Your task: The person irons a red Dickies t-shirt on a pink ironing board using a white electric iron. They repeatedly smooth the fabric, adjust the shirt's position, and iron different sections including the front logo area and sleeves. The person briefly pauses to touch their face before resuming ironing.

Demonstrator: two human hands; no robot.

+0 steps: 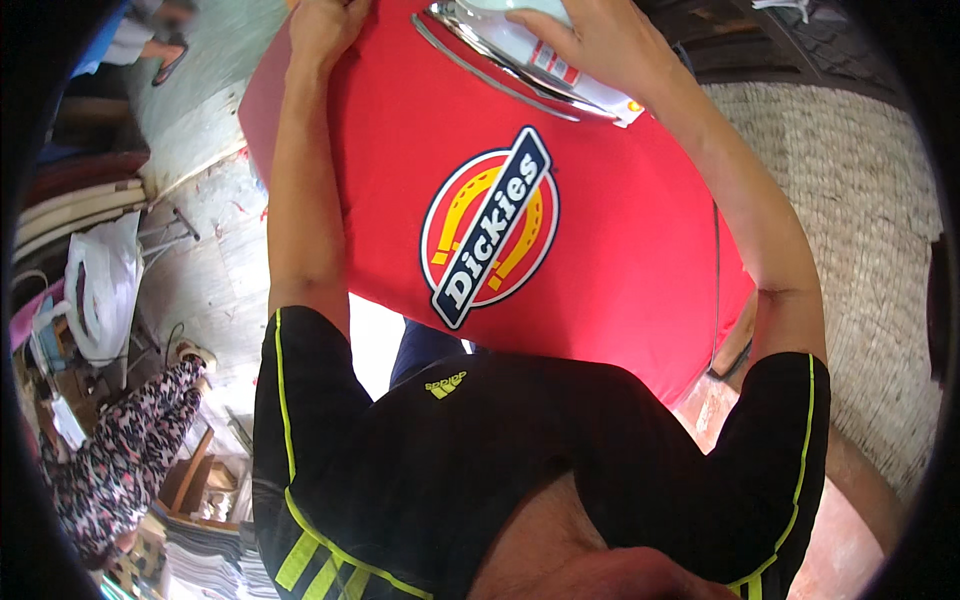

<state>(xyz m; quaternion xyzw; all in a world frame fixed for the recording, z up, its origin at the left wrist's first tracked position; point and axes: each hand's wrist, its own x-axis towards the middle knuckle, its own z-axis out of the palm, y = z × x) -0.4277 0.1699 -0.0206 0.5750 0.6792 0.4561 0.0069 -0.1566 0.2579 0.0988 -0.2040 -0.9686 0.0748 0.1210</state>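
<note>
A red cloth lies stretched over a board that tapers toward the left, with a round printed badge in yellow, white and dark blue. At the far side, my right hand grips a white and chrome clothes iron; the handle is partly hidden by my fingers and the picture's edge. An orange light glows at the iron's heel. Over the far left of the cloth, my left hand has its fingers curled, partly cut off by the upper edge. What it pinches, if anything, I cannot make out.
Woven matting covers the right side, below a dark slatted piece of furniture. On the left are a white plastic bag, a person in patterned clothing and stacked folded cloth. Another person's sandalled foot shows at the upper left.
</note>
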